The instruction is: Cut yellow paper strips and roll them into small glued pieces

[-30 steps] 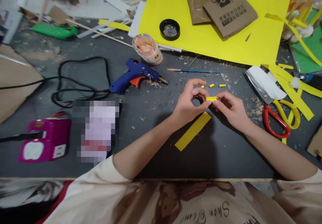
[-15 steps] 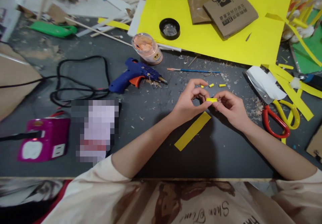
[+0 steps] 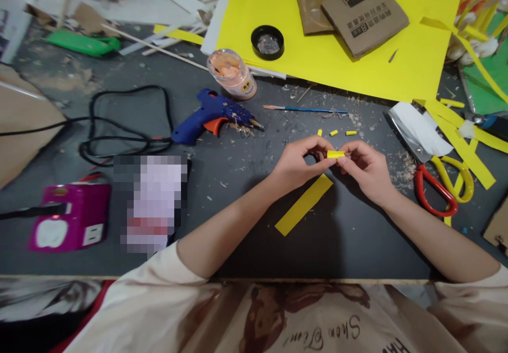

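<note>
My left hand [image 3: 298,163] and my right hand [image 3: 364,168] meet above the dark table [image 3: 238,226], both pinching a small rolled piece of yellow paper [image 3: 335,154] between fingertips. A flat yellow paper strip [image 3: 304,205] lies on the table just below my hands. Three tiny yellow paper rolls [image 3: 334,132] lie just beyond my fingers.
A blue glue gun [image 3: 212,116] with a black cable [image 3: 119,130] lies at left, by a small jar [image 3: 233,74]. A thin brush [image 3: 305,110], scissors with red and yellow handles [image 3: 432,168], a big yellow sheet [image 3: 329,51] with cardboard pieces [image 3: 363,14], a black lid [image 3: 267,43] and a magenta box [image 3: 67,223] surround.
My left index finger has curled down onto the small roll, closing the pinch. Both hands have stayed in nearly the same place.
</note>
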The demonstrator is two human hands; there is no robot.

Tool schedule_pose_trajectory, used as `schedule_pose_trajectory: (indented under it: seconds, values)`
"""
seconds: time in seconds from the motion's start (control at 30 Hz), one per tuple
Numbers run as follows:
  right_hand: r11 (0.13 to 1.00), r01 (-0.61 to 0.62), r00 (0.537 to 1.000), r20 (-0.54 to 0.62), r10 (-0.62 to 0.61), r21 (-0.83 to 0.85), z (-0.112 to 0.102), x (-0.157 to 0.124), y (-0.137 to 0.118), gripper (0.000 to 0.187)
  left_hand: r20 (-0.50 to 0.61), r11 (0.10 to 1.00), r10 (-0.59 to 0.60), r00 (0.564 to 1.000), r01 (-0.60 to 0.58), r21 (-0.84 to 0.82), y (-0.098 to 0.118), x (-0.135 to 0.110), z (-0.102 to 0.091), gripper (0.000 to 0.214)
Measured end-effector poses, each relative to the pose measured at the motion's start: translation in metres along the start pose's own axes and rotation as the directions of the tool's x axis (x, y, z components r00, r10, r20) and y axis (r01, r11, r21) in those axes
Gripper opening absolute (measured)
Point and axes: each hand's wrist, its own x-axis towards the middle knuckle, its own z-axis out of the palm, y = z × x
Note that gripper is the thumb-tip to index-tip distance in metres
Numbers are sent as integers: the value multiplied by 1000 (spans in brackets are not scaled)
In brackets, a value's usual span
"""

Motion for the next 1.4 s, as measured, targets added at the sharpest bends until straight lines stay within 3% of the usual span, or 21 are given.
schedule_pose_trajectory:
  seconds: [1.4]
  values:
    - [997, 81, 997, 8, -81, 3, -2, -1, 5, 8, -51, 997, 73, 996, -74, -21, -2, -1, 0, 10]
